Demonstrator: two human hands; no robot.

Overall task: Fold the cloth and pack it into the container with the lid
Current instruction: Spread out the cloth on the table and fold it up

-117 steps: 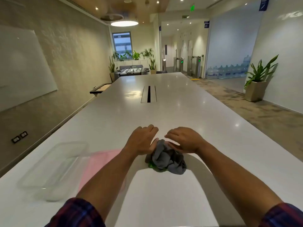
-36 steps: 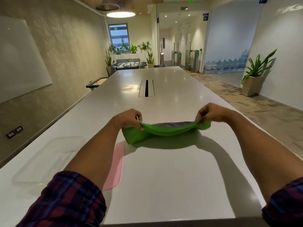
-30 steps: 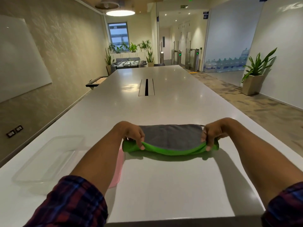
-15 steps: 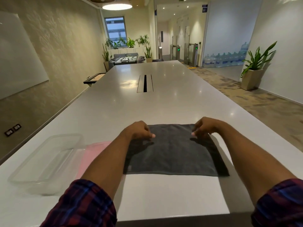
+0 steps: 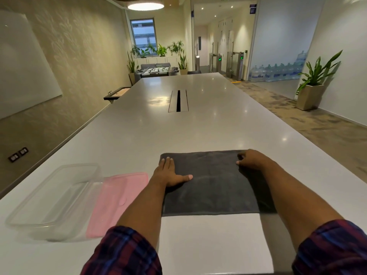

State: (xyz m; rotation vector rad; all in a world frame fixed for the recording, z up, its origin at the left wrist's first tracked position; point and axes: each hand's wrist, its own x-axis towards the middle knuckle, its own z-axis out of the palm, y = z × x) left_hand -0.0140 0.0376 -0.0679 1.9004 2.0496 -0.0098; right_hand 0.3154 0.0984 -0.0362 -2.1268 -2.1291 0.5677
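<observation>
- head view, looking forward and down: the cloth (image 5: 210, 183), dark grey side up, lies spread flat on the counter (image 5: 198, 128), close to the near edge and at the centre of the frame.
- left hand (image 5: 168, 174): open and flat, palm down on the cloth's left margin, fingers toward 12 o'clock and thumb toward 3 o'clock; it presses but grips nothing.
- right hand (image 5: 249, 159): fingers curled at the cloth's far right corner, at about 1 o'clock from the cloth's centre; whether it pinches the corner or only rests on it cannot be told.
- container (image 5: 53, 199): clear, open and seemingly empty, at 9 o'clock from the cloth and well apart from it; the pink lid (image 5: 117, 203) lies between the two, its left edge touching or slipping under the container and its right edge partly hidden by the left forearm.
- stage, as judged: cloth laid out, no fold made, nothing packed.
- risks, as judged: the counter looks smooth and glossy, so the cloth may slide when one corner is lifted and give a skewed fold; a loose or bulky fold may stand above the container rim and stop the lid from seating; the left forearm, sweeping toward 9 o'clock, may knock the lid or the light container.
- surface and room: long pale counter with a cable slot (image 5: 178, 101) at 12 o'clock; a whiteboard (image 5: 21, 70) at 10 o'clock; a potted plant (image 5: 313, 84) at 2 o'clock; carpeted floor to the right.
</observation>
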